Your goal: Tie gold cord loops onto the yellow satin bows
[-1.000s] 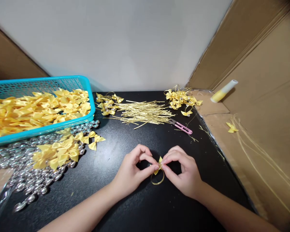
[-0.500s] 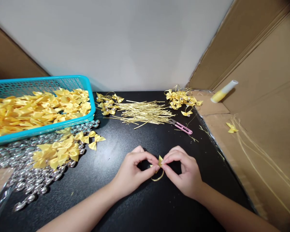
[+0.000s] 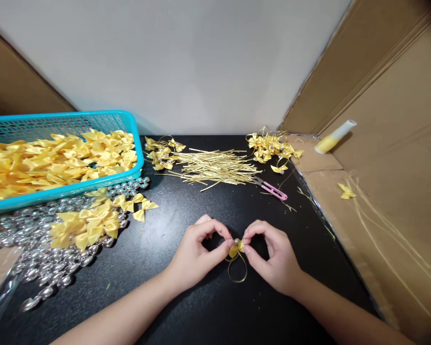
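Note:
My left hand [image 3: 196, 253] and my right hand [image 3: 273, 256] meet low over the black table [image 3: 187, 306], both pinched on one small yellow satin bow [image 3: 236, 248]. A loop of gold wire [image 3: 237, 270] hangs from the bow toward me. A small silver bead seems to sit on top of the bow between my fingertips. Both thumbs and forefingers are pressed together on the bow; the other fingers curl in.
A turquoise basket [image 3: 93, 186] full of yellow bows stands at the left. Silver beads [image 3: 32, 268] and loose bows [image 3: 89, 225] lie before it. Gold wire pieces [image 3: 215, 167], pink snips [image 3: 271, 189], finished bows [image 3: 271, 148] and a yellow tube [image 3: 334, 137] lie farther back. Cardboard walls flank the table.
The bow has turned between my fingers, and the wire loop now hangs longer and narrower toward me. Both hands have stayed in the same spot.

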`<state>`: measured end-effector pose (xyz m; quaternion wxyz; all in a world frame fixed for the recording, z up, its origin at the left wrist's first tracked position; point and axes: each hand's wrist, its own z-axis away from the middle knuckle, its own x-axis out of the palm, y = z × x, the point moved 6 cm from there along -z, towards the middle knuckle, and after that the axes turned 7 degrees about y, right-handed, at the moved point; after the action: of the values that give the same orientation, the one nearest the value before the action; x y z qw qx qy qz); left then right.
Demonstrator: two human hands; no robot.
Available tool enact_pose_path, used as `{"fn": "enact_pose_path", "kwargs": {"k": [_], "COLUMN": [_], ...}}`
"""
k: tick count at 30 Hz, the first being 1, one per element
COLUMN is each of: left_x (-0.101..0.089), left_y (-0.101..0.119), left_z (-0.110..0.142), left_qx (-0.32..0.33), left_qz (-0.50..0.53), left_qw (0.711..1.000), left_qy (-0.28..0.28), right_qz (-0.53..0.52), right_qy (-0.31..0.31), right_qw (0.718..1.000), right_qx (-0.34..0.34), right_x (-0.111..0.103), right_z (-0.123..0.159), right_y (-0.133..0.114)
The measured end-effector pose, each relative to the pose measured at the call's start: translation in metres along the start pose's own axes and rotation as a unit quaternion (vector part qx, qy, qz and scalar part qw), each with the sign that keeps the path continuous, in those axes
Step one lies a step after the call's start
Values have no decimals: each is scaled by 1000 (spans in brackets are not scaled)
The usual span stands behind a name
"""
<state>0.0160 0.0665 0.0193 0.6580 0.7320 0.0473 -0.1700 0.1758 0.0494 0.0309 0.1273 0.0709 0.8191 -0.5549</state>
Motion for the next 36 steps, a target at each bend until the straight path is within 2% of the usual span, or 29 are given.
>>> {"fn": "enact_pose_path", "kwargs": {"k": [4,9,13,19,25,31,36], "left_x": [0,0,0,-1,-5,-8,-1], "left_y": [0,0,0,-8,-8,-5,-1], "left_z": [1,0,1,3,3,2,1], "left_qx": [1,3,-7,-33,-25,-1,27], "left_qz": [-4,8,38,101,109,34,-14], "left_qw": [1000,1000,999,994,993,997,999], "left_qy": [4,2,0,7,33,68,32], "right_qz": [47,172,233,207,149,174,193], "right_qy": [-6,-64,-70,-98,-99,-65,-24], "right_qw": [999,982,969,974,984,982,978], "right_qx": [-15,-54,-41,-2,15,-39,-78], "right_x": [-3,6,13,22,17,3,-2], "right_z": [-4,-1,3,6,5,0,-2], "right_y": [-7,-14,-12,-12,-10,-14,-16]}}
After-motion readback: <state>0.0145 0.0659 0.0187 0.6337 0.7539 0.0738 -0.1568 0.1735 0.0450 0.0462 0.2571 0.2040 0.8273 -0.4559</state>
